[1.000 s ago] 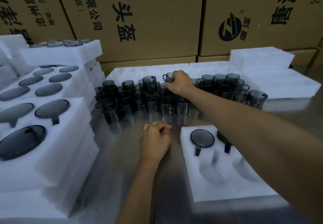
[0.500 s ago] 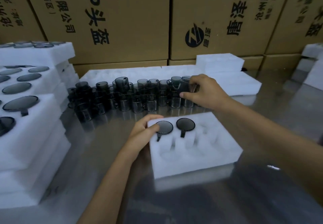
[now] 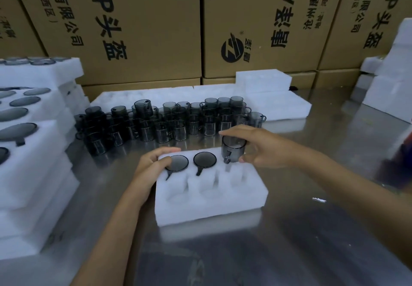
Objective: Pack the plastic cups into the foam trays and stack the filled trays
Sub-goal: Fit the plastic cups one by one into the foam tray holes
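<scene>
Right hand [image 3: 258, 149] grip pinches cup [image 3: 233, 149] upside down, directly above third far-row pocket of foam tray [image 3: 211, 205], mid-tabletop. Left hand [image 3: 153, 165] grips tray's far-left corner.

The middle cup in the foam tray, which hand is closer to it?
Left, narrowly. The left hand grips the foam tray's far-left corner beside the first cup, one pocket from the middle cup. The right hand holds a third cup above the next pocket.

Left hand [image 3: 153, 165] at frame centre, fingers curled in a grip; right hand [image 3: 256, 147], reaching from the right, pinches between fingertips and thumb.
</scene>
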Demonstrator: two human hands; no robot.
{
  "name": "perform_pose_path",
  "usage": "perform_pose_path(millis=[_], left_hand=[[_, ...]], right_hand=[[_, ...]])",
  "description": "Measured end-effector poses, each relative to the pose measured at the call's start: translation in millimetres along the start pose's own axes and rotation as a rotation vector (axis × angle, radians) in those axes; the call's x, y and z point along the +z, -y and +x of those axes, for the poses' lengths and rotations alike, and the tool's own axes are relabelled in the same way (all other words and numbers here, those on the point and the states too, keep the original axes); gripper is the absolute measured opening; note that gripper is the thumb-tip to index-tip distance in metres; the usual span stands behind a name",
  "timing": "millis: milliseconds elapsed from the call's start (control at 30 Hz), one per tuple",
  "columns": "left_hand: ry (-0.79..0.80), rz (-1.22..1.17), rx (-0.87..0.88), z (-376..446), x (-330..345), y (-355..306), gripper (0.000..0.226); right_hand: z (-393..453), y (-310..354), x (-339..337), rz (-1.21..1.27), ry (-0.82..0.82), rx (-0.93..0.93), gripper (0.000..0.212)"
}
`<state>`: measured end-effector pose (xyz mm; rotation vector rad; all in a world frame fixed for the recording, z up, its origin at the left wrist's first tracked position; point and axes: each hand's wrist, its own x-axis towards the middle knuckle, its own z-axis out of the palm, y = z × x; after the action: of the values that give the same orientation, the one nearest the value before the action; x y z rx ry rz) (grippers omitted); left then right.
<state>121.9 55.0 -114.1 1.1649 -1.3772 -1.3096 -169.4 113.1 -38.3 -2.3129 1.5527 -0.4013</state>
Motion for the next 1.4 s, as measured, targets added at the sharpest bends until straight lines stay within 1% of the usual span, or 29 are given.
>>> perform_pose_path(millis=[100,367,433,500,600,800,933,1000,1067,1167,1300,1367,1400], left_hand=[[0.017,0.002,-0.005,-2.2,-0.5,-1.9,0.029],[0.019,-0.006,-0.009,-1.6,0.3,-2.4,0.031],[0.019,-0.009,-0.008,-1.8,0.0,-1.4,0.031],[0.024,-0.011,-0.008,-1.3,-0.8,-0.5,0.030],[0.033,-0.004,-0.004,-0.2,-1.3,0.2,0.031],[0.054,0.004,0.000,0.9,-3.1,0.8,0.033],[0.049,0.008,-0.004,1.9,-2.4,1.4,0.033],[0.050,0.013,-0.003,2.5,-2.3,2.3,0.037],[0.050,0.005,0.009,2.8,-1.9,3.7,0.036],[0.036,0.003,0.013,3.7,-1.7,5.1,0.035],[0.023,0.009,-0.002,6.7,-2.9,6.9,0.034],[0.008,-0.023,-0.009,8.2,-2.0,6.4,0.030],[-0.013,-0.049,-0.023,8.9,-1.1,5.5,0.031]], right_hand=[[3.1,5.1,2.5,-0.004,0.021,-0.018,0.074],[-3.8,13.8,-4.6,0.142,0.089,-0.006,0.070],[-0.2,13.9,-4.5,0.195,0.076,0.022,0.063],[4.3,11.9,-1.7,0.209,0.069,0.037,0.050],[8.7,8.6,4.5,0.158,0.037,0.049,0.045],[-1.0,6.2,30.2,-0.021,0.014,0.033,0.060],[-13.2,3.5,51.0,-0.198,-0.017,-0.007,0.081],[-13.0,2.2,54.8,-0.204,0.026,0.020,0.085],[-10.5,0.1,55.2,-0.201,0.072,0.041,0.087],[-7.7,-1.8,55.0,-0.241,0.092,0.036,0.091],[-6.6,-2.8,55.7,-0.217,0.088,0.046,0.087],[-3.4,-2.3,54.1,-0.060,0.045,0.083,0.082],[-0.9,-2.6,52.7,0.053,-0.018,0.111,0.075]])
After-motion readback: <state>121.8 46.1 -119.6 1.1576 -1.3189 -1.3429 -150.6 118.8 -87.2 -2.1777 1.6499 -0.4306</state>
